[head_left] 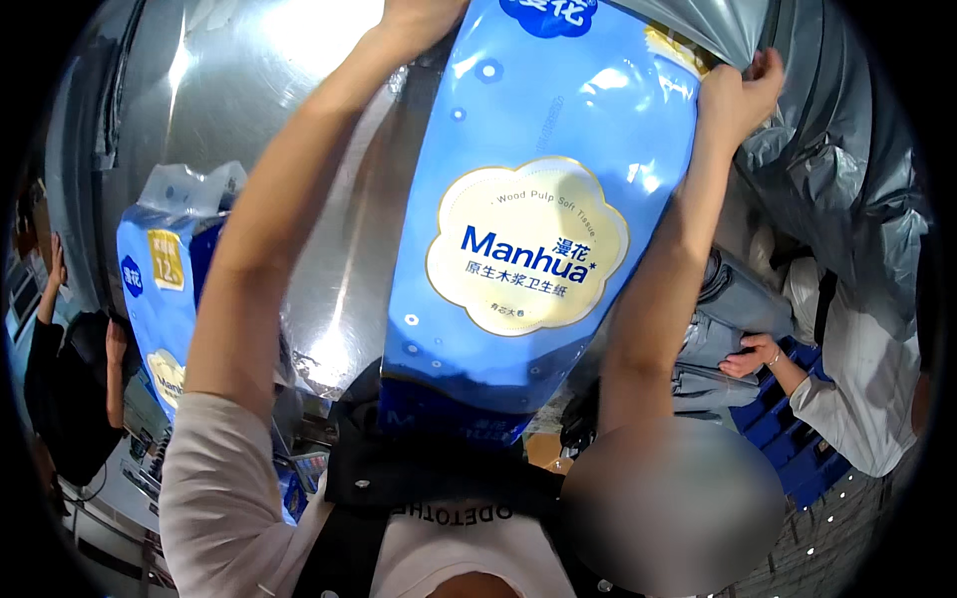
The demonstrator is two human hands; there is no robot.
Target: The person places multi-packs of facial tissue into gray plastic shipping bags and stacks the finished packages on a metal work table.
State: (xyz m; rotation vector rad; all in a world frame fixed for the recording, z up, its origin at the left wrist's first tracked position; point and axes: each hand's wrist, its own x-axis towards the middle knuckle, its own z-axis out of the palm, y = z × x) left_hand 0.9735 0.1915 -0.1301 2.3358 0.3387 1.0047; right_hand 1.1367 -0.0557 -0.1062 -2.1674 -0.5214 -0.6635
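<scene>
Across a shiny metal worktop [249,90], between the person's forearms, a large blue plastic-wrapped package [538,140] reaches down near the chest. Grey plastic [718,25] meets its upper right corner. Left of it is a similar blue package [150,249]. Dark blue print fills the large package's cream, cloud-shaped label [528,244]; white lettering marks a darker blue badge [548,14] above. The right hand [740,95] pinches the grey plastic's edge; the left hand [424,14] is cut off at the top, its grip impossible to tell.
</scene>
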